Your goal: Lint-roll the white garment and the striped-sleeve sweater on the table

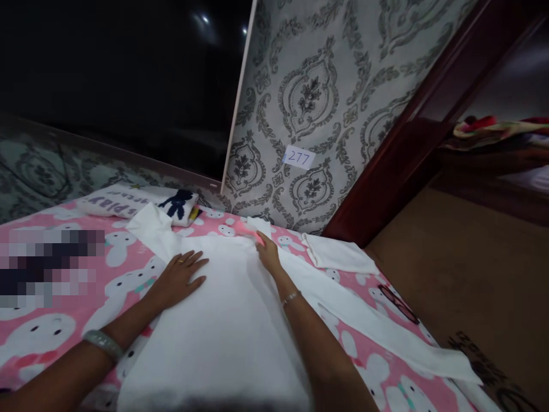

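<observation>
White shirt (223, 320) is lying under our open-fingered left hand (178, 280); our right hand (269, 255) is gripping a pink tool (246, 229).

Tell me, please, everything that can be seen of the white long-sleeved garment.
The white long-sleeved garment looks like plain, soft cloth. It lies spread on the pink bunny-print sheet, one sleeve stretched to the right, the other crumpled on the left. The left hand lies on it; the right hand holds a pink tool by its far edge. Its near end is blurred.
</observation>
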`<state>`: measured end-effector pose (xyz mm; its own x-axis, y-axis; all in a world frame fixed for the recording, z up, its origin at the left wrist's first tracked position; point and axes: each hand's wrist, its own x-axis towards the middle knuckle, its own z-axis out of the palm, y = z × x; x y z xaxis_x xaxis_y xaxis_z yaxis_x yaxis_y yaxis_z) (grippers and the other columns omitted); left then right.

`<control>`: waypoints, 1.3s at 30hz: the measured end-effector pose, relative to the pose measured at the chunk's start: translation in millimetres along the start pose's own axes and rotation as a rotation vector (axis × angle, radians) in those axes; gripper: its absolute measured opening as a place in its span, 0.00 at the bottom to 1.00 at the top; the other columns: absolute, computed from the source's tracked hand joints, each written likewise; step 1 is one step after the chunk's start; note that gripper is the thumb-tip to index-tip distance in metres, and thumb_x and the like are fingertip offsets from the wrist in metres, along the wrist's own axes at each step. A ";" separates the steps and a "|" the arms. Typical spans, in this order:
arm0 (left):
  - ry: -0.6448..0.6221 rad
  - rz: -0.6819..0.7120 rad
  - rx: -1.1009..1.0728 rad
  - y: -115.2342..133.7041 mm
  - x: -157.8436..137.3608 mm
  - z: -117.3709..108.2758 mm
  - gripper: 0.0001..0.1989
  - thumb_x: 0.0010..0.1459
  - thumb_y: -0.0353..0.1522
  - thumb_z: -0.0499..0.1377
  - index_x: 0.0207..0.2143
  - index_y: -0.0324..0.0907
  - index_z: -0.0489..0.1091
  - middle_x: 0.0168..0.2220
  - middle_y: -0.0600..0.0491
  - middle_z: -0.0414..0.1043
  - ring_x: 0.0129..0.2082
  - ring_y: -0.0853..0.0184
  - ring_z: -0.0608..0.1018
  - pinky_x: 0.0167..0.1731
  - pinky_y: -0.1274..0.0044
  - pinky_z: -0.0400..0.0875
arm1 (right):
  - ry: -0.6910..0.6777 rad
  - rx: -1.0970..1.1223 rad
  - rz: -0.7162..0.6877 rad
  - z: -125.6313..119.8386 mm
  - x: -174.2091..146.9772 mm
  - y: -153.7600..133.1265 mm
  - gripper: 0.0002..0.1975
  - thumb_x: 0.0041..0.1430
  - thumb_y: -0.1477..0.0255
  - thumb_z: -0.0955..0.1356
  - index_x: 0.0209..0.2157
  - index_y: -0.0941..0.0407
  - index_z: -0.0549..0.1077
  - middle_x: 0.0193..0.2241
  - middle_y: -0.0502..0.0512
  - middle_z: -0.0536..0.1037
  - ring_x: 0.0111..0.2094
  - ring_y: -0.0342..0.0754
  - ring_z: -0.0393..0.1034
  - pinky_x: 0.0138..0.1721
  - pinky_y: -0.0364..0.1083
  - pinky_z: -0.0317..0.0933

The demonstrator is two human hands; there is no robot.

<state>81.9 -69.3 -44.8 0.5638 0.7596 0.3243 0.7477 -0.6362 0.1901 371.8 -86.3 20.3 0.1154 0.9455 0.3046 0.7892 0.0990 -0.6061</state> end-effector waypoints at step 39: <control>-0.012 0.036 0.122 -12.9 9.3 10.2 0.32 0.62 0.48 0.44 0.62 0.46 0.65 0.67 0.47 0.60 0.66 0.51 0.62 0.63 0.58 0.53 | -0.113 -0.114 0.193 -166.4 -256.7 86.2 0.30 0.54 0.77 0.64 0.58 0.48 0.72 0.55 0.55 0.76 0.55 0.56 0.71 0.54 0.54 0.64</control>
<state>81.0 -52.7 -53.7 0.5946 0.7384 0.3180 0.7636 -0.6425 0.0640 510.6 -372.1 12.1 0.2071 0.9728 0.1035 0.8227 -0.1159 -0.5565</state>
